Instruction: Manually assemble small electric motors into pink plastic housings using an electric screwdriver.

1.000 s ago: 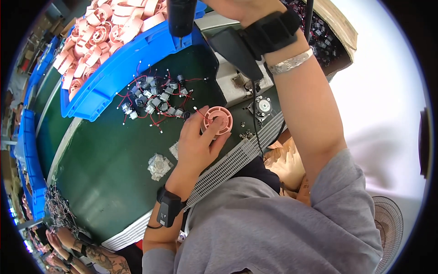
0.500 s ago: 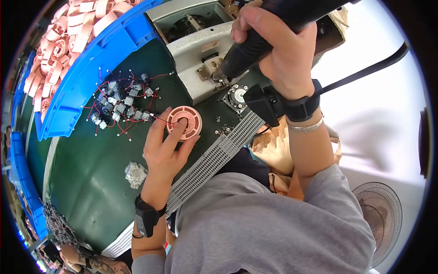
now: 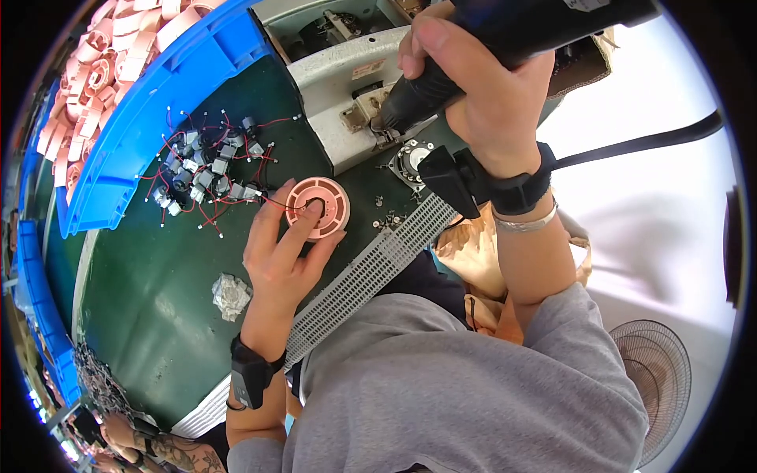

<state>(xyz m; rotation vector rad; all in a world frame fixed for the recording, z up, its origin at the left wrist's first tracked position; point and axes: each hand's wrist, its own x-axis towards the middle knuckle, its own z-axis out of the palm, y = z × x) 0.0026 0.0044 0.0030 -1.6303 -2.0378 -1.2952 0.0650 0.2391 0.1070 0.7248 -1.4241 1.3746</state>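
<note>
Just on the near side of the machine [image 3: 327,83], the pink cup [image 3: 331,199] looks light, stiff and slick, best held by its rim, as the left hand [image 3: 276,258] clasps it, fingers spread, while the right hand [image 3: 497,106] grips the driver [image 3: 505,35].

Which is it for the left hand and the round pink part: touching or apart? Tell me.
Touching. The head view shows the left hand on the round pink part, index finger across its face and thumb against its rim.
</note>
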